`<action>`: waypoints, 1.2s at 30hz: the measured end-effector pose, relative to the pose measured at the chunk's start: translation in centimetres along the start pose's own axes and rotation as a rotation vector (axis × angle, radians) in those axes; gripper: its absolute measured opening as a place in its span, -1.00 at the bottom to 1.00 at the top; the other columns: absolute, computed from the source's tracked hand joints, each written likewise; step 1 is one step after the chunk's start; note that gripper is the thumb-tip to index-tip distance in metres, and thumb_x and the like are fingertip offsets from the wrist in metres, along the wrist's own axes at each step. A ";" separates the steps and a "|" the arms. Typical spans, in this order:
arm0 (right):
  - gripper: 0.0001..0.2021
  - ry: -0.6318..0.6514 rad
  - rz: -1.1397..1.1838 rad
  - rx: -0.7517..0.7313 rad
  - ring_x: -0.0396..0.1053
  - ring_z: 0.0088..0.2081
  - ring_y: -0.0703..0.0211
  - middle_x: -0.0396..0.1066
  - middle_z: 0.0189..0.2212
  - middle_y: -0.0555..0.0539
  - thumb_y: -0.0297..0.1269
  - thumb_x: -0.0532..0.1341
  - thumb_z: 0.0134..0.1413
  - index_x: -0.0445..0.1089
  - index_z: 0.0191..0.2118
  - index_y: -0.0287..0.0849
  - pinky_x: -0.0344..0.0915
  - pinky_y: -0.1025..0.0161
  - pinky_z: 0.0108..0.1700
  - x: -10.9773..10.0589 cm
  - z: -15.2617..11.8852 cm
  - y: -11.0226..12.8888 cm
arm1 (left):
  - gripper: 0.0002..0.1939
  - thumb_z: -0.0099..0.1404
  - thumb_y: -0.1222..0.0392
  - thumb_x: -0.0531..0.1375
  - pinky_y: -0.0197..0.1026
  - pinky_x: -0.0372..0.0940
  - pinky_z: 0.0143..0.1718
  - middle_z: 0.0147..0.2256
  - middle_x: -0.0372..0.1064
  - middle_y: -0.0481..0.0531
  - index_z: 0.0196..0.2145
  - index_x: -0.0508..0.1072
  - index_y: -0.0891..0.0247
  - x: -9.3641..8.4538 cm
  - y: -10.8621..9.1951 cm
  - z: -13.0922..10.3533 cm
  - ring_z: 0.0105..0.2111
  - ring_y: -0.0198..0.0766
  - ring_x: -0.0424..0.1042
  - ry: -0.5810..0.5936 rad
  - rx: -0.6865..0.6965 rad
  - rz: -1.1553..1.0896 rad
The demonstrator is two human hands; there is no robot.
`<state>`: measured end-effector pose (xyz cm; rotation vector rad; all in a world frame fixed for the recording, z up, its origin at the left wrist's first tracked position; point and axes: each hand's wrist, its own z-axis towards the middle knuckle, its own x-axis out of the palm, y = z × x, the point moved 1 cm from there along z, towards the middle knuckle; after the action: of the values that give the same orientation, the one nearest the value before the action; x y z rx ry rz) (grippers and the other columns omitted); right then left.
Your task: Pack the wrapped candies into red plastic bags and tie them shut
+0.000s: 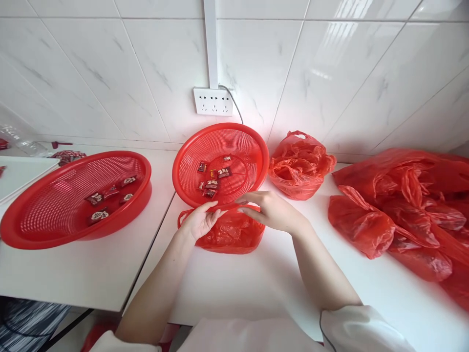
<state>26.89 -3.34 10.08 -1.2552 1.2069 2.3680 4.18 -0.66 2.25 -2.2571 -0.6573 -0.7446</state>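
Note:
A red plastic bag (230,234) lies open on the white table, just in front of the middle red mesh basket. My left hand (201,221) is over the bag's left edge, palm turned up, with thumb and fingers apart. From the right, my right hand (269,210) reaches across the bag's rim, its fingers stretched left and the thumb separate below them. Bag film lies close to both sets of fingertips; no firm grip on it shows. Several small dark-red wrapped packets (211,184) are in the middle basket (240,139), which is tilted toward me.
Another red basket (47,208) at the left holds several wrapped packets. A red bag (302,166) sits right of the middle basket, and a large pile of red bags (421,210) covers the far right. Behind is a tiled wall with a socket panel (213,101).

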 end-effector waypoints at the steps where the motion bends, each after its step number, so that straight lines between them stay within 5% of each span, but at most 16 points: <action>1: -0.79 -0.008 0.004 -0.003 0.49 -0.26 0.16 0.54 -0.19 -0.05 -0.28 0.13 0.27 0.42 -0.04 -0.10 0.37 0.23 -0.21 -0.2 -0.2 0.0 | -0.84 0.26 0.40 0.21 -0.48 0.45 -0.46 -0.29 0.51 0.19 -0.18 0.44 0.48 -0.4 0.2 0.0 -0.41 -0.33 0.55 0.008 -0.016 0.020; 4: -0.79 -0.026 -0.007 -0.005 0.48 -0.29 0.19 0.54 -0.22 -0.07 -0.23 0.11 0.29 0.42 -0.06 -0.13 0.35 0.25 -0.24 -0.7 -0.8 0.0 | -0.92 0.19 0.39 0.27 -0.53 0.38 -0.55 -0.36 0.49 0.10 -0.30 0.49 0.43 -1.1 1.0 0.1 -0.48 -0.41 0.50 0.049 0.034 0.139; 8: -0.78 -0.067 -0.148 0.075 0.45 -0.35 0.20 0.52 -0.27 -0.07 -0.22 0.09 0.31 0.42 -0.07 -0.13 0.31 0.26 -0.30 -1.0 -1.2 -0.2 | -0.86 0.11 0.33 0.34 -0.42 0.37 -0.61 -0.36 0.49 -0.01 -0.31 0.53 0.33 -1.0 2.0 0.0 -0.57 -0.44 0.40 0.057 0.266 0.340; 14: -0.80 0.001 -0.217 0.071 0.44 -0.31 0.17 0.50 -0.31 -0.08 -0.29 0.06 0.32 0.42 -0.11 -0.12 0.27 0.26 -0.28 -0.3 -0.5 -0.6 | -0.65 0.16 0.21 0.31 -0.20 0.50 -0.36 -0.07 0.48 0.05 -0.06 0.50 0.15 -0.2 2.8 -0.7 -0.14 -0.12 0.50 0.115 0.513 0.498; 19: -0.77 0.025 -0.264 0.065 0.41 -0.30 0.15 0.47 -0.34 -0.10 -0.36 0.02 0.33 0.43 -0.21 -0.16 0.27 0.23 -0.25 0.8 0.2 -1.1 | -0.68 0.20 0.15 0.28 -0.10 0.50 -0.25 -0.01 0.47 0.11 -0.06 0.51 0.16 -0.4 2.7 -0.8 -0.01 0.00 0.45 0.176 0.595 0.524; 30: -0.70 -0.114 -0.127 -0.005 0.35 0.03 0.03 0.40 -0.01 -0.20 -0.37 0.04 0.31 0.32 0.09 -0.15 0.27 0.02 0.09 5.0 1.7 -1.5 | -0.38 0.16 0.29 0.32 -0.04 0.50 -0.14 0.26 0.15 0.13 0.17 0.32 0.10 0.4 5.4 -0.9 0.12 0.06 0.33 0.166 0.552 0.484; 36: -0.60 -0.147 -0.127 0.063 0.31 0.04 -0.03 0.34 0.03 -0.22 -0.18 0.12 0.27 0.28 0.17 -0.16 0.27 -0.02 0.09 7.0 2.1 -2.0 | -0.44 0.15 0.31 0.31 0.03 0.44 0.00 0.26 0.16 0.07 0.13 0.39 0.09 0.8 7.0 -1.1 0.20 0.09 0.24 0.316 0.418 0.515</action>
<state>22.34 -1.80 4.22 -1.0843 1.1134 2.2685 8.75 -5.83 0.52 -1.7588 -0.0561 -0.6138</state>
